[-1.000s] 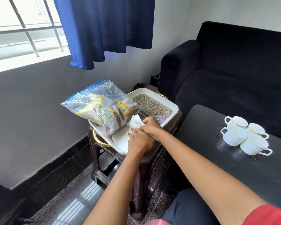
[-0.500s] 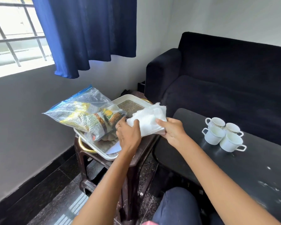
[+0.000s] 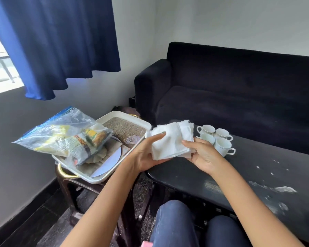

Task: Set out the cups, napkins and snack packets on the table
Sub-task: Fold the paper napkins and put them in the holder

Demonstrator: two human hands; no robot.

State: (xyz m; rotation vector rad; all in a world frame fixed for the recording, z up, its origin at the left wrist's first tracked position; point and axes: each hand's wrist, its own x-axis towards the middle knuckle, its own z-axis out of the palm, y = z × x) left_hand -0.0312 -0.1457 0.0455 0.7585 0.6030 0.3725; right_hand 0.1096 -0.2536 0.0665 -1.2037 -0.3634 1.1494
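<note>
Both hands' grip pinching white napkins [image 3: 169,141] — soft, folded, stacked, slightly fanned

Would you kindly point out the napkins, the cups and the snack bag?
napkins [image 3: 169,141], head view, middle of the stack.
cups [image 3: 221,144], head view, nearest cup's bowl.
snack bag [image 3: 64,138], head view, its clear front.
</note>
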